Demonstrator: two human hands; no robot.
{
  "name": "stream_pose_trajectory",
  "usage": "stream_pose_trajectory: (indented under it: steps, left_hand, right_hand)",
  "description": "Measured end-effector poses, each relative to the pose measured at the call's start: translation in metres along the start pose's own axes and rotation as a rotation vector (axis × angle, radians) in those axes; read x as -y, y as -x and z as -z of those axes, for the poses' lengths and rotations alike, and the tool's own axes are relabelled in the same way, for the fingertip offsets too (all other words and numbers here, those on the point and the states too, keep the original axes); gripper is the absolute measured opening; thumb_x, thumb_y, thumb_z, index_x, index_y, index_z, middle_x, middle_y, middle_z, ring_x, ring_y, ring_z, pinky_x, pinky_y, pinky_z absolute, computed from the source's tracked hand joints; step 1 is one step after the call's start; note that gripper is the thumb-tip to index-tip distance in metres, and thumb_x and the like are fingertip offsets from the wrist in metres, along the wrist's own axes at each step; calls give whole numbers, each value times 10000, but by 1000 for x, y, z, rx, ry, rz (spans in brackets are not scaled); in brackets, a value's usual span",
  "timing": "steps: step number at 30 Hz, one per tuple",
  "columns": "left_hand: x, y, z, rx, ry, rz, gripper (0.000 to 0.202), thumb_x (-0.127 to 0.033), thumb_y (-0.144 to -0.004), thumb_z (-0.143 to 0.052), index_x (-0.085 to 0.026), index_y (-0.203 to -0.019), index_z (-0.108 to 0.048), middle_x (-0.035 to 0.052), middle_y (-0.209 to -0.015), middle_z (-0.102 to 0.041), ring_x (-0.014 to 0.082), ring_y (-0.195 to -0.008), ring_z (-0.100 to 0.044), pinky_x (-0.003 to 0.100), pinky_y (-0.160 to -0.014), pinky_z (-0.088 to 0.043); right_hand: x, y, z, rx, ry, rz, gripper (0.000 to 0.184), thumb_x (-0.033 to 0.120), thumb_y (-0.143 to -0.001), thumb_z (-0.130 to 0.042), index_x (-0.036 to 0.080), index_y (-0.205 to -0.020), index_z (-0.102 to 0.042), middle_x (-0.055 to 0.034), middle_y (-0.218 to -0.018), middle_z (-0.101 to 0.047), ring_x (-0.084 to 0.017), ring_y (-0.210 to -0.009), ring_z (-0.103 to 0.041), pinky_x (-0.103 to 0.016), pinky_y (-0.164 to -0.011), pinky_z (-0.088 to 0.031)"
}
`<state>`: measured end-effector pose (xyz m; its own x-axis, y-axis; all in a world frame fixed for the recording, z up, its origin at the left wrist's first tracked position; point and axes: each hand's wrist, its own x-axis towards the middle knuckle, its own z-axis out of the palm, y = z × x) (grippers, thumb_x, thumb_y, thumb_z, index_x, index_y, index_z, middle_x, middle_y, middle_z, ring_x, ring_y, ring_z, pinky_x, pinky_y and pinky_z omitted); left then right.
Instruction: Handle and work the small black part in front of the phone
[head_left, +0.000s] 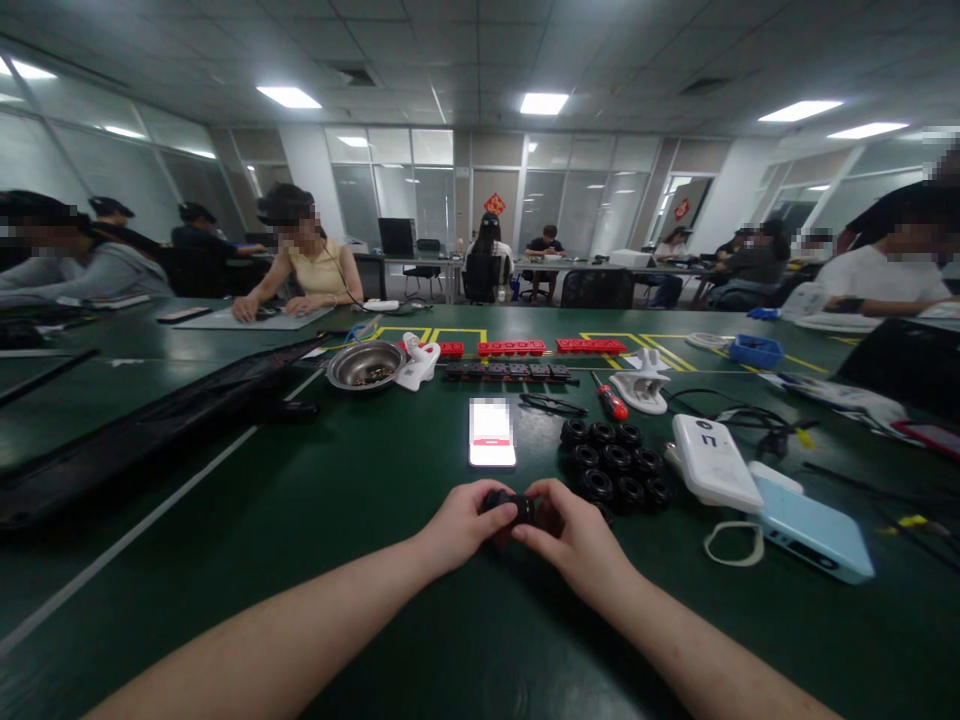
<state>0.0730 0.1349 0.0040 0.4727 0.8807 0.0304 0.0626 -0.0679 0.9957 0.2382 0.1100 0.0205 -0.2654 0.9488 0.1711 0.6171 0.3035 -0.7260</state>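
while both hands meet low over the near part of the green surface (337, 540), the small black part (511, 506) sits pinched between them, just in front of the lit phone (492, 432). the left hand (459, 522) has its grip closed on the part's left end, thumb on top. the right hand (576, 532) has its grip clamped on the right end, fingers curled over it. fingertips hide most of the part, so its exact shape is hard to tell, though it looks much like the black tyres (615, 462) clustered just to the right of the hands.

a piece this small is probably best handled with one hand as the brace and the other doing the fine pressing or turning. the squeeze should be even from both sides so the part does not squirt out. working this close to the surface seems wise, since a slip would only drop it a short way. the tyres and the white power bank (716, 462) lie near the right hand, so that elbow is best tucked in. the red-handled screwdriver (609, 398) and the steel bowl (365, 364) lie well beyond the phone, clear of the hands.
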Motion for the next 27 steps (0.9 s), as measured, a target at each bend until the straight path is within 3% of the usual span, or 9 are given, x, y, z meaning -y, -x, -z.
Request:
stream_pose_trajectory:
  steps: [4, 7, 10, 12, 15, 18, 22, 27]
  left_hand:
    - [-1, 1, 0, -52, -94, -54, 257, -331, -681, -591, -129, -837, -565, 11, -706, -564, 129, -629, -533, 247, -588, -434]
    - [0, 2, -1, -105, -53, -71, 281, -345, -687, -582, -135, -869, -545, 8, -711, -555, 118, -576, -532, 242, -546, -433]
    - [3, 1, -2, -131, 33, -59, 309, -371, -691, -572, -134, -883, -521, 8, -713, -554, 107, -524, -530, 238, -507, -429]
    - [5, -1, -1, -117, 84, -20, 334, -391, -690, -566, -129, -890, -515, 12, -716, -561, 108, -518, -535, 242, -501, -434]
    - [6, -4, 1, -88, 119, 48, 356, -433, -706, -526, -120, -877, -517, 10, -680, -564, 114, -501, -543, 234, -477, -423]
    - [7, -6, 2, -84, 102, 71, 334, -440, -705, -519, -124, -815, -522, -9, -638, -544, 109, -483, -535, 225, -462, -416]
    - [7, -5, 2, -139, 98, 16, 308, -410, -689, -550, -134, -822, -520, -11, -687, -528, 105, -521, -525, 231, -483, -443]
    - [5, -1, 0, -125, 52, -36, 284, -368, -712, -545, -135, -873, -519, 8, -741, -539, 110, -561, -528, 238, -517, -448]
  right_hand:
    - [4, 4, 1, 44, 30, -17, 382, 350, -650, -648, 213, -954, -461, 19, -713, -550, -139, -624, -514, -229, -543, -369]
    - [5, 4, 1, 67, 50, -30, 232, 385, -781, -487, 199, -919, -485, 4, -695, -559, -141, -621, -519, -239, -552, -364]
    - [3, 1, 1, 105, 56, 11, 289, 372, -860, -331, 180, -758, -522, -9, -669, -554, -140, -614, -512, -240, -548, -360]
    - [2, -1, 1, 113, 58, 26, 284, 349, -857, -346, 174, -718, -523, -10, -660, -550, -139, -604, -506, -237, -539, -358]
    - [1, -1, 0, 107, 53, 13, 151, 301, -810, -450, 176, -850, -526, -11, -692, -562, -144, -617, -512, -235, -548, -367]
    - [1, 0, -1, 120, 53, 19, 234, 276, -772, -507, 194, -990, -486, -15, -756, -577, -147, -651, -526, -235, -570, -376]
    - [3, 2, 1, 121, 83, 16, 285, 347, -771, -505, 206, -1017, -471, -8, -744, -576, -147, -635, -524, -232, -549, -366]
    - [2, 1, 3, 122, 115, 21, 269, 381, -842, -367, 187, -754, -533, -2, -653, -556, -135, -584, -504, -229, -517, -345]
